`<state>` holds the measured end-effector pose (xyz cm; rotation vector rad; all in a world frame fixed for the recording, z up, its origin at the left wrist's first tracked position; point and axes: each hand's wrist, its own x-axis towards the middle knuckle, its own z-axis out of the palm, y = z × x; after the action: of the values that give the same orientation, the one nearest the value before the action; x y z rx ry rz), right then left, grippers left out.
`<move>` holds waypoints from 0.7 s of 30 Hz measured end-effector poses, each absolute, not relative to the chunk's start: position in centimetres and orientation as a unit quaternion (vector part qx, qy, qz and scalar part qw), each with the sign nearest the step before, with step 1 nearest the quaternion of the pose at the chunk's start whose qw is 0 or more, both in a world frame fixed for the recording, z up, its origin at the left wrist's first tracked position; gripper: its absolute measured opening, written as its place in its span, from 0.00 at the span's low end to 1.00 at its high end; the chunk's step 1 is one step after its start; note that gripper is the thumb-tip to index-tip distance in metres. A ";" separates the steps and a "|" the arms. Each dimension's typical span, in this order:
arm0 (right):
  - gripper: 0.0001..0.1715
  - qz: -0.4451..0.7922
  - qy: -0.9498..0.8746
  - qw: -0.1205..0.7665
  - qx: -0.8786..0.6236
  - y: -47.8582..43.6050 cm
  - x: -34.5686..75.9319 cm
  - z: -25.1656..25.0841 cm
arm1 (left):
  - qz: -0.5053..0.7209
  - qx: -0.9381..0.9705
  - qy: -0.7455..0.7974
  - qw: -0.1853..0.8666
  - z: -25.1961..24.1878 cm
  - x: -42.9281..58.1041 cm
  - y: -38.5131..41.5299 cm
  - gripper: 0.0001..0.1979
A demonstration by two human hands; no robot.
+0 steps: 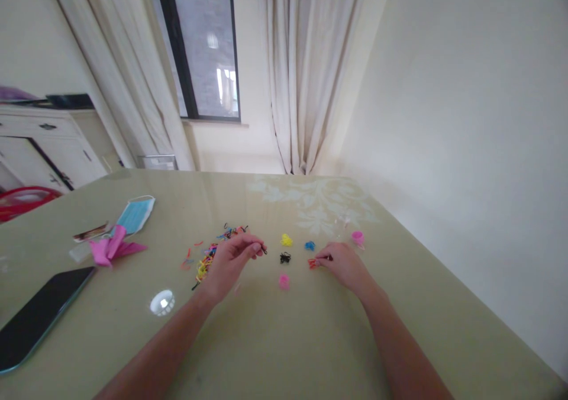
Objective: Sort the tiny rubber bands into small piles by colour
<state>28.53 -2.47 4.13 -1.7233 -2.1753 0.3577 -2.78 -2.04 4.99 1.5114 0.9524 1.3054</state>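
Right, a small dark loop (264, 250) sits at the fingertips of the left hand (231, 265), thumb and forefinger pinched on it, just above the table. Across from it, the right hand (348, 264) has its fingers drawn together, down at a little orange-red pile (312, 263); whether they grip a piece of it, I cannot tell. Just beyond those right fingertips, a blue pile (309, 245), small and neat. Between the two hands, a column of three: the yellow pile (286, 240) farthest out, the black pile (284, 258) in the middle, the pink pile (284, 281) nearest the body. And partly behind the left hand, spilling out to its left, the big mixed heap (208, 261), every colour in there, with a few strays beyond its edge. Past the right hand's knuckles, a round pink item (357, 238) rests on its own. Swing out well left of the left hand: a pink folded shape (110, 247), a blue face mask (136, 213) just behind it, and closer to the body a dark phone-like slab (42, 314). All of that is on the glossy greenish table (275, 352). Farther out, ahead of both hands, pale curtains (306, 63) hang beside a dark-framed window (204, 45), and a white cabinet (57, 142) stands far left.
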 end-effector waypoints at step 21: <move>0.13 0.310 -0.690 0.517 -0.400 -6.9 20.5 7.1 | 0.451 0.695 0.424 0.366 5.2 -2.3 -2.6 0.15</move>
<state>20.50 -6.88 7.15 -0.9606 -1.6566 0.7450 -2.29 -2.60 5.22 1.7873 1.0887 1.1593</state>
